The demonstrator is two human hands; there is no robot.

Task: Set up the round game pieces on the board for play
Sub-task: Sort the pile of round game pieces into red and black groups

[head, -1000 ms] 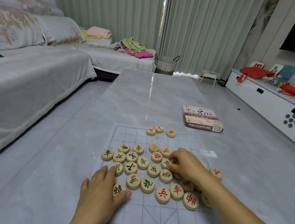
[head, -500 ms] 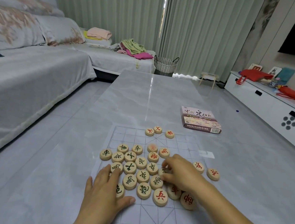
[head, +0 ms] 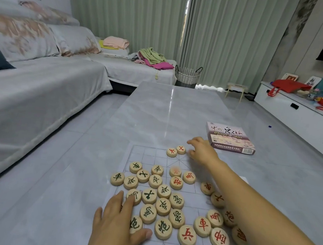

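A thin gridded board (head: 150, 156) lies on the grey table. Many round wooden pieces (head: 162, 206) with green or red characters are heaped on its near half. Two red pieces (head: 176, 151) sit on the far row. My right hand (head: 203, 150) reaches just right of them, its fingers curled down at the far row; whatever they pinch is hidden beneath them. My left hand (head: 116, 223) lies flat at the near left of the heap, with its fingers on a green piece (head: 134, 195) and its thumb beside another (head: 135, 224).
The game's box (head: 230, 139) lies on the table beyond the board's right corner. A grey sofa (head: 33, 93) runs along the left. A white cabinet (head: 300, 116) stands at the right, and a wicker basket (head: 187, 76) past the table's far end.
My right hand left the middle of the heap and moved forward to the far row, now covering the spot of the third far piece. My left hand stayed put.
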